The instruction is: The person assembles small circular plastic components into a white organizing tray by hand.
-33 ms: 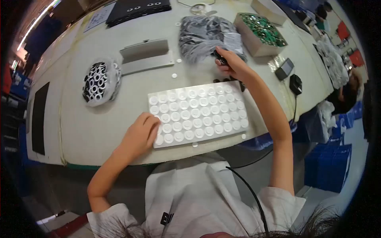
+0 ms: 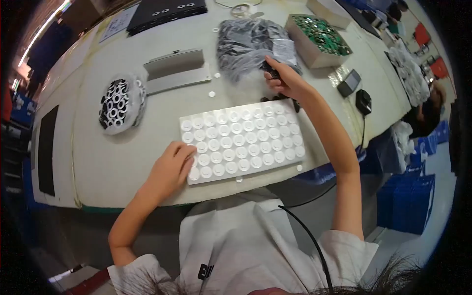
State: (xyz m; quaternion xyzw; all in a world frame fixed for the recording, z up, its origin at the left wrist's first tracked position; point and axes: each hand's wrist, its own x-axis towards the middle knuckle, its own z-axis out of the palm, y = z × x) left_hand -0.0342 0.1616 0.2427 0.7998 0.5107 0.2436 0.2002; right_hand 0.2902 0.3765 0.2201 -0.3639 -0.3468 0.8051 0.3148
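A white tray [image 2: 290,164] with rows of round white discs [image 2: 240,140] lies in front of me. My left hand [image 2: 173,164] is at the tray's left edge, fingers bent and close together over its rim. Beyond the far right corner my right hand [image 2: 287,81] is closed around small black parts [image 2: 271,70], whose exact kind I cannot make out. It is beside a clear plastic bag [image 2: 250,46] filled with dark items. More small black pieces [image 2: 276,98] lie along the tray's far edge, partly hidden by my right forearm.
Left of the tray stand a bag of black-and-white rings [image 2: 118,105] and a grey metal holder [image 2: 179,73]. A box of green circuit boards [image 2: 319,42], a small grey device [image 2: 349,83] and a black adapter [image 2: 364,102] are at right. Loose white discs [image 2: 212,94] dot the table.
The table and its things sit slightly further left in the picture. Both hands keep nearly the same pose, the right one still closed around the black parts.
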